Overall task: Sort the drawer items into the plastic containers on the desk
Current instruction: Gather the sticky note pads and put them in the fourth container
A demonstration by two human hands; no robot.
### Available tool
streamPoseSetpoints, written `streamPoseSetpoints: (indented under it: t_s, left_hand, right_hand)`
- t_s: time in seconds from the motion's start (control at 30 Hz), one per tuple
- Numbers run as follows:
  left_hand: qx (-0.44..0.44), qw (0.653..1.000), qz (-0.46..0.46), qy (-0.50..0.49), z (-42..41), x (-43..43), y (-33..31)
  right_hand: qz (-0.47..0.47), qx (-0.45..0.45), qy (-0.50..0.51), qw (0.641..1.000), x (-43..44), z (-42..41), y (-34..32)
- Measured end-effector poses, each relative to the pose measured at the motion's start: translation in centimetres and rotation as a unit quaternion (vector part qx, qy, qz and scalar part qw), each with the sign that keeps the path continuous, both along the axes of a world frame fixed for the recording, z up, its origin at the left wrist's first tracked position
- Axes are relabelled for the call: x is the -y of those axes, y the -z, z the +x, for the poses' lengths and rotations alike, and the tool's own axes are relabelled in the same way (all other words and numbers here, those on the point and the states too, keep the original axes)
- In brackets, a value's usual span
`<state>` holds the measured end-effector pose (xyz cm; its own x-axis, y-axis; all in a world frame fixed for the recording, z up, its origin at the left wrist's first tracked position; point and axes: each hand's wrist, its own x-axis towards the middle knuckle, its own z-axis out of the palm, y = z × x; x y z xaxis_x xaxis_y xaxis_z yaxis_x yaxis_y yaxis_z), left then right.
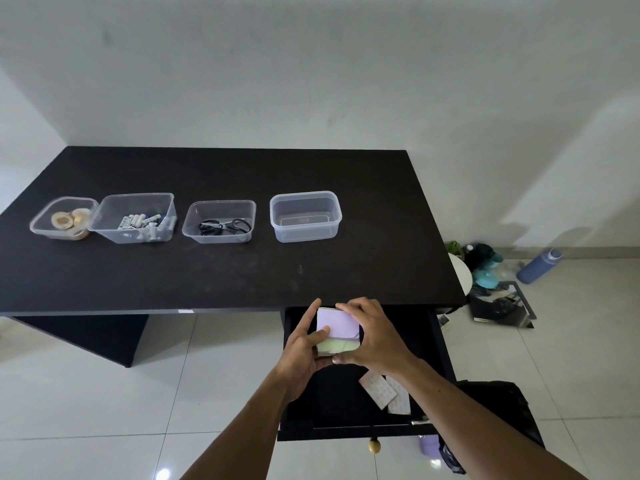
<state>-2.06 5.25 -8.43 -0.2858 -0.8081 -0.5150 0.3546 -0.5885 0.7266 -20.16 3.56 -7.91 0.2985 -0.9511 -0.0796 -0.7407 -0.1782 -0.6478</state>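
Observation:
Over the open black drawer (436,344), my left hand (304,344) and my right hand (374,334) together hold a stack of sticky notes (337,329), lilac on top and pale green below. Two pale dotted sheets (384,393) lie in the drawer's front right corner. On the black desk (225,271) stands a row of clear plastic containers: one with tape rolls (64,220), one with batteries (136,218), one with black scissors (220,221), and an empty one (305,216) at the right.
The drawer has a round brass knob (374,445) at its front. Right of the desk, on the tiled floor, lie a blue bottle (538,266), teal items, a dark frame (502,304) and a black bag (498,407). A white wall stands behind the desk.

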Motion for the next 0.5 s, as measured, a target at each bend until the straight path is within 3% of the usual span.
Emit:
streamPoseSetpoints:
  t_s: [0.27, 0.5]
  left_hand:
    - [-0.012, 1.0, 0.003, -0.016, 0.2, -0.1, 0.2]
    - [-0.009, 1.0, 0.006, -0.01, 0.5, -0.5, 0.8]
  right_hand:
    - [0.08, 0.198, 0.069, 0.975, -1.1, 0.3, 1.3]
    - [0.088, 0.228, 0.095, 0.965, -1.5, 0.2, 2.1]
